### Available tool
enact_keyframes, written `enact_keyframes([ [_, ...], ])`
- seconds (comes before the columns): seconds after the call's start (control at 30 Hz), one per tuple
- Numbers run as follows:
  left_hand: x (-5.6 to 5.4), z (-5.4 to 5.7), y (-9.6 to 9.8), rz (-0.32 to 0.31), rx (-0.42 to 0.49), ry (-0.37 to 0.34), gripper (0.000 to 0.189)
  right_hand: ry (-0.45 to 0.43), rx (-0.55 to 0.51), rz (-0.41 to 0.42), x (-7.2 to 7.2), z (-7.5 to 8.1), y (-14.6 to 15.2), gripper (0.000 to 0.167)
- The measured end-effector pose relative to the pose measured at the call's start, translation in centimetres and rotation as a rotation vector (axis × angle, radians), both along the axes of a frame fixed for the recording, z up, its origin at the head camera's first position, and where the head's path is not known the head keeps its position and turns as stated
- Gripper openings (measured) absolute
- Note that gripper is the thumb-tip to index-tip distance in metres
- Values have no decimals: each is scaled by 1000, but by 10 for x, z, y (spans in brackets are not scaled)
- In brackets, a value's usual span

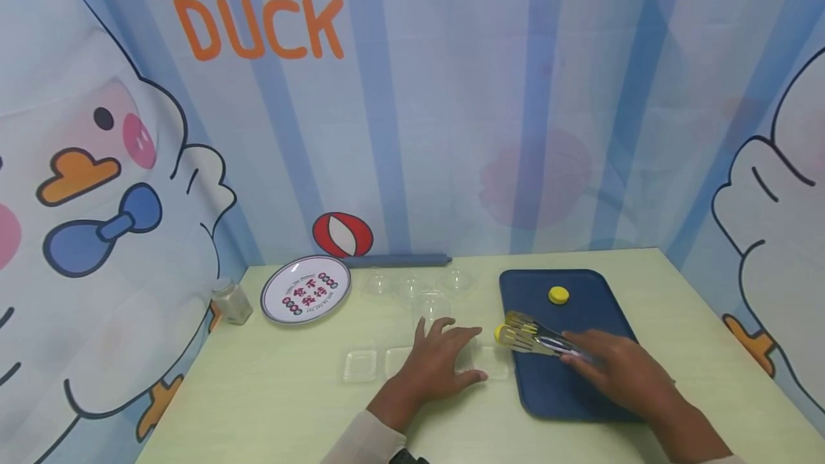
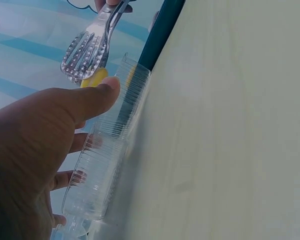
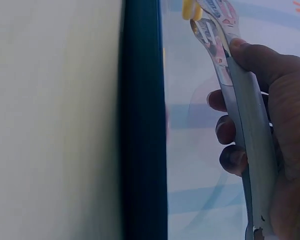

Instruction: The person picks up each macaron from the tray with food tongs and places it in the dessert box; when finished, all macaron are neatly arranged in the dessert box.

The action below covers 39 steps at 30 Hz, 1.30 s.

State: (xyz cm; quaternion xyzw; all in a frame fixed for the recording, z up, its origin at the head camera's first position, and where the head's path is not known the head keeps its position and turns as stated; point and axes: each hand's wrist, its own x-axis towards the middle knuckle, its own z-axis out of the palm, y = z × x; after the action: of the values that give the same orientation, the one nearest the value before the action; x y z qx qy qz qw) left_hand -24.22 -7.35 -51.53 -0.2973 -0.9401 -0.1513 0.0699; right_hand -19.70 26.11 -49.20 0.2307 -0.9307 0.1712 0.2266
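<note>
Tongs point(image 1: 546, 343) in our right hand point(image 1: 624, 372) pinch a yellow disc point(image 1: 499, 334) near the blue tray's point(image 1: 556, 394) left edge.
Our right fingers curl around them; our left hand point(image 1: 437, 362) spreads its fingers about the clear container point(image 1: 359, 366), though we cannot tell whether they touch it. A second disc point(image 1: 558, 296) lies on the tray.

- The left sleeve point(image 1: 367, 441) is plain, light greyish beige and long, its cuff circling the wrist just short of the left hand point(image 1: 438, 364), over the near part of the table point(image 1: 290, 414).
- A small black item point(image 1: 406, 457) sits beside that cuff, cut off by the frame; strap or device, it is hard to tell.
- The right sleeve point(image 1: 723, 460) shows only as a thin light strip.
- The right hand point(image 1: 628, 371) is bare, like the left.
</note>
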Motion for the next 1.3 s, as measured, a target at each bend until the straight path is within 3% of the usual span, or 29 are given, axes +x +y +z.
enact_keyframes([
  [0.5, -2, -3, 0, -2, -2, 12, 71, -55, 138, 27, 7, 4, -20, 33],
  [0.73, -2, -3, 1, 2, -1, -6, 70, 16, 230, 31, 10, 7, -30, 35],
  [1.3, -2, -3, 1, 10, 1, -16, 69, -95, 423, -41, 18, 23, -49, 43],
])
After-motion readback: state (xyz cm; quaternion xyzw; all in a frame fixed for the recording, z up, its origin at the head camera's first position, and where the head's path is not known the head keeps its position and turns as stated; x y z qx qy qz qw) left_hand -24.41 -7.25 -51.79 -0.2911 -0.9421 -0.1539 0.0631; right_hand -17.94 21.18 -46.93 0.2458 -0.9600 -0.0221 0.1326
